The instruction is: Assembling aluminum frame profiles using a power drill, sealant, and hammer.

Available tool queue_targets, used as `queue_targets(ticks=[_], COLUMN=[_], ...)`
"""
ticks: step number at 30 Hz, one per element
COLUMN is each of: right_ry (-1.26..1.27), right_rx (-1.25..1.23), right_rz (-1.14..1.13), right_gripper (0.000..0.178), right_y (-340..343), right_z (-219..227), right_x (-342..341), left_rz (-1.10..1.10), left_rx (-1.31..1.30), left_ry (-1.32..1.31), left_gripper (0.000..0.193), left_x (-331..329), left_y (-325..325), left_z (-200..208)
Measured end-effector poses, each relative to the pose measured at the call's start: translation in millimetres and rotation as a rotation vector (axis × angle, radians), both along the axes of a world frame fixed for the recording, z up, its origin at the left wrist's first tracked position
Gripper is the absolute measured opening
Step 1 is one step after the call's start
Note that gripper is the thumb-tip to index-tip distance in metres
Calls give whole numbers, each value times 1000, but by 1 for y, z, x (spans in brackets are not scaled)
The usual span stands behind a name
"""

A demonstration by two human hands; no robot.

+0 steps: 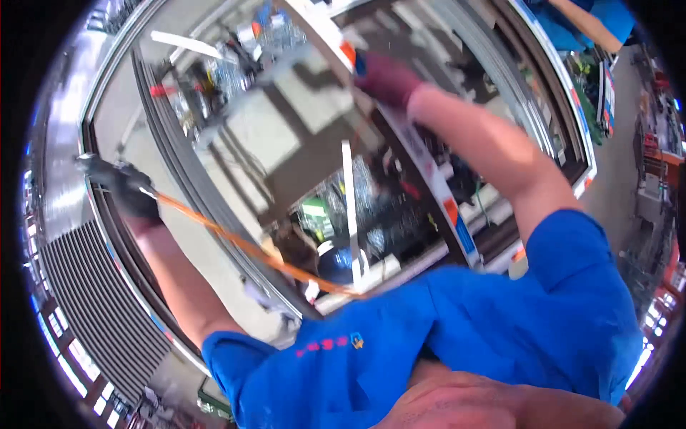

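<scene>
A large window frame [166, 129] with glass panes [286, 136] lies in front of me. My left hand [127, 187], in a dark glove, is closed on a dark hand tool [96, 168] over the frame's left edge. An orange hose [246, 247] runs from that hand toward my body, across the frame and glass. My right hand [389, 80], in a maroon glove, is at the middle bar [421, 161], next to an orange label [348, 53]. Motion smears its fingers, and I cannot tell whether they grip the bar or a small blue thing there.
The glass mirrors the workshop. To the left lie a shiny metal surface [68, 136] and a ribbed grey panel [96, 307]. A person's arm [586, 25] with blue clothing is at the far right corner. Shelving with parts [650, 186] stands farther right.
</scene>
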State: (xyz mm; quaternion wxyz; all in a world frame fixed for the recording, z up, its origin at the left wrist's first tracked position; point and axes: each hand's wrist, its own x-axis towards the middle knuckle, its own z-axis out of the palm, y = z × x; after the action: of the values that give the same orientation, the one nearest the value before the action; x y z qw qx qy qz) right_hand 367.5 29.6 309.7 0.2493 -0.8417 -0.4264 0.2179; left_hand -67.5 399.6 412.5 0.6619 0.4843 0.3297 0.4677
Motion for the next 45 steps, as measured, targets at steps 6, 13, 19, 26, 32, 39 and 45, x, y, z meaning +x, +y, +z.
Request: queue_targets(ticks=[6,13,19,26,32,39,45], right_ry=[-151,0,-144,73,210,458,1452], right_rx=[-266,-155,-170,-36,-78,187,623], right_rz=[-35,-28,-71,-75,-143,-205,-476], right_gripper=[53,58,78,61,95,113,30], right_y=[25,25,23,16,1,-4,55], right_z=[15,8,-30,3,-10,-1,-60], right_x=[-17,-26,10,-26,8,-3,57], left_rz=[-180,-157,-928,-1280,-1471,-1123,-414], left_rx=[-69,-273,-73,-95,-215,-277,-47], left_ry=[-21,688,1447,1573,1532,1455,1388], left_gripper=[35,36,69,87,83,76,53], left_x=[-67,-20,29,4,54,65,47], left_y=[-88,-325,-448,-529,-559,-612,-676], left_z=[15,-184,-284,-344,-252,-111,-51])
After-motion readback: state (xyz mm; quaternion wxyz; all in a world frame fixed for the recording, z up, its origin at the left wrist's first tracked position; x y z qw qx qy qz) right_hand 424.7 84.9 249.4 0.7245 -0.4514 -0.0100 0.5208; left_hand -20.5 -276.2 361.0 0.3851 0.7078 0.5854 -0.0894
